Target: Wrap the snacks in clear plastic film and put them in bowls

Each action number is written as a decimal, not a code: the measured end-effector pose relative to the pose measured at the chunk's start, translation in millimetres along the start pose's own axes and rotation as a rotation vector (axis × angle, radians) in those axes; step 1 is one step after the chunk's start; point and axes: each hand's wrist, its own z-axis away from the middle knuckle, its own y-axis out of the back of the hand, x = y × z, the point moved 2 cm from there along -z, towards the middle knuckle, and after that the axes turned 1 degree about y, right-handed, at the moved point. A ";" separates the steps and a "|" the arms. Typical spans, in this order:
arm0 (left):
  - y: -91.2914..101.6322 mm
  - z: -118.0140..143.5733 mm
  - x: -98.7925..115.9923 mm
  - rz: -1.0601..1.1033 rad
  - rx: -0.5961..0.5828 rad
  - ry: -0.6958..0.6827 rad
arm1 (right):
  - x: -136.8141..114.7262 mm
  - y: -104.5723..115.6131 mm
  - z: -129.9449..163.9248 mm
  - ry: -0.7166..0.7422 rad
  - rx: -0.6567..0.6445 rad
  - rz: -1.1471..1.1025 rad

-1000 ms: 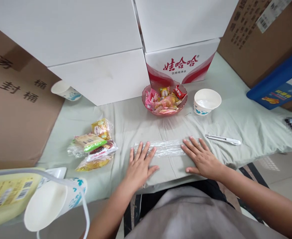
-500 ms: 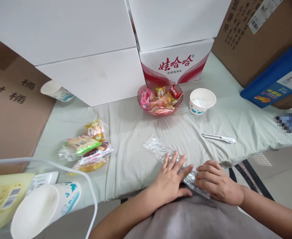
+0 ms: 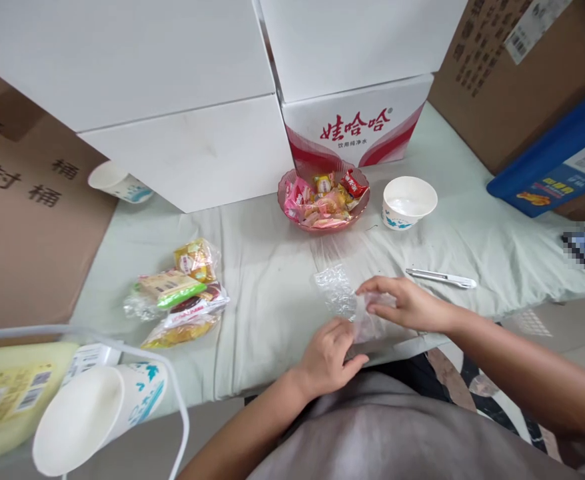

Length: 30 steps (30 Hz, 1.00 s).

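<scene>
At the near edge of the pale green cloth [image 3: 272, 267], I see the crinkled clear plastic wrap [image 3: 345, 303], flattened a second ago, now lifted and bunched, pinched by my left hand [image 3: 330, 353] and right hand [image 3: 405, 303].

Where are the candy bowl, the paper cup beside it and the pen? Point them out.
candy bowl [image 3: 357, 212], head view, front right rim
paper cup [image 3: 402, 219], head view, front wall
pen [image 3: 440, 278], head view, middle of barrel

Pale green cloth-covered table [image 3: 272, 267] — candy bowl [image 3: 326, 200], paper cup [image 3: 409, 202], snack packets [image 3: 182, 293], white pen [image 3: 441, 278]
</scene>
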 end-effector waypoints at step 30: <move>19.1 6.0 8.6 0.416 0.210 0.569 | 17.6 -85.1 -82.1 -0.185 0.183 0.752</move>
